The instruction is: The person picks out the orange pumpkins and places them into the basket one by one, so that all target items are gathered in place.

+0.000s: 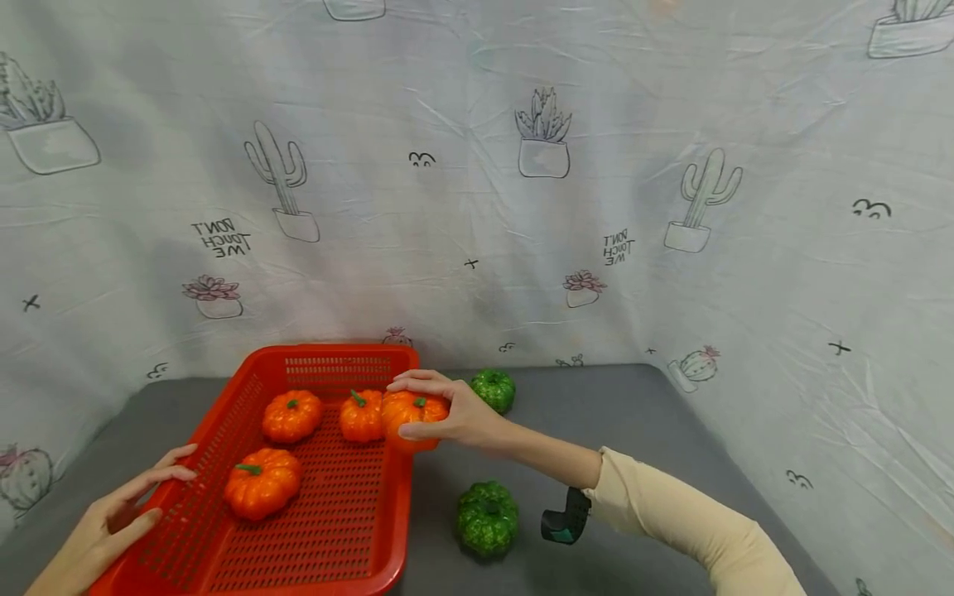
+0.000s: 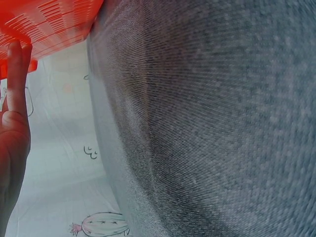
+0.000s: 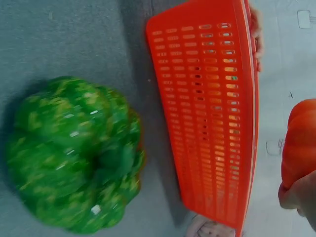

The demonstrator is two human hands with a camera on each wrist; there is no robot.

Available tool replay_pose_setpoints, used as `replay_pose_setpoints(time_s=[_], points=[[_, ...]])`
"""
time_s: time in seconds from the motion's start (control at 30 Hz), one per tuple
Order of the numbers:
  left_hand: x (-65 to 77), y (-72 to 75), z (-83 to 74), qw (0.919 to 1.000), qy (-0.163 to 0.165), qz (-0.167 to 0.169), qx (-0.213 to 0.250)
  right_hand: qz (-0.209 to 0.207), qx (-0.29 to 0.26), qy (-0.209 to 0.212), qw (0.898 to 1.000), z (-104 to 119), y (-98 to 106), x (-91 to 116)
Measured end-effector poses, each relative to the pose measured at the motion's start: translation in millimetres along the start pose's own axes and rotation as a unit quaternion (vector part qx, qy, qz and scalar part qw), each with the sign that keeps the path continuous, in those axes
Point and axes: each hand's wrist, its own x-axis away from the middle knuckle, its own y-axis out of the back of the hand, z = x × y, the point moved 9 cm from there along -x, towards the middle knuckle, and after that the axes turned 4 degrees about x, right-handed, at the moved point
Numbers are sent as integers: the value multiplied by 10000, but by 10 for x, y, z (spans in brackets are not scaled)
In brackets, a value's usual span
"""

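My right hand [image 1: 465, 414] grips an orange toy pumpkin [image 1: 411, 420] with fingers over its far side and thumb on its near side. That pumpkin [image 3: 302, 140] is up above the right rim of a red slotted basket [image 1: 335, 550]. Inside the basket lie three more orange pumpkins: one at the back left [image 1: 292, 416], one farther front [image 1: 263, 484], one near the right wall [image 1: 361, 416]. Against the basket's left rim rests my left hand [image 1: 112, 521], its fingers mostly straight. The left wrist view shows its fingers [image 2: 17, 74] at the basket's slotted side.
Two green pumpkins sit on the grey tabletop right of the basket, one at the back [image 1: 493, 390] and one in front [image 1: 488, 519]. A black strap device [image 1: 566, 517] hangs under the right wrist. A cactus-print curtain [image 1: 462, 207] stands behind the table.
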Motion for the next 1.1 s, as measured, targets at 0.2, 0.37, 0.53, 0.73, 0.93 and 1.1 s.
replay_pose_setpoints(time_s=[0.2, 0.37, 0.53, 0.73, 0.93, 1.1], points=[[24, -40, -43, 9983, -146, 57, 553, 708, 143, 373, 9967, -7, -257, -223], [8, -55, -107, 9993, -75, 66, 352, 1496, 79, 438, 9877, -89, -396, -363], [-3, -65, -202, 9991, -205, 104, 350, 2294, 25, 535, 9719, -182, -513, -496], [21, -56, -245, 9988, -183, 64, 445, 3077, -136, 169, 9512, -326, -702, -603], [21, -45, -225, 9981, -151, 38, 594, 3616, 0, 149, 9322, -382, -840, -691], [23, -39, -221, 9970, -125, 37, 760, 3860, -22, -59, 9225, -440, -905, -769]])
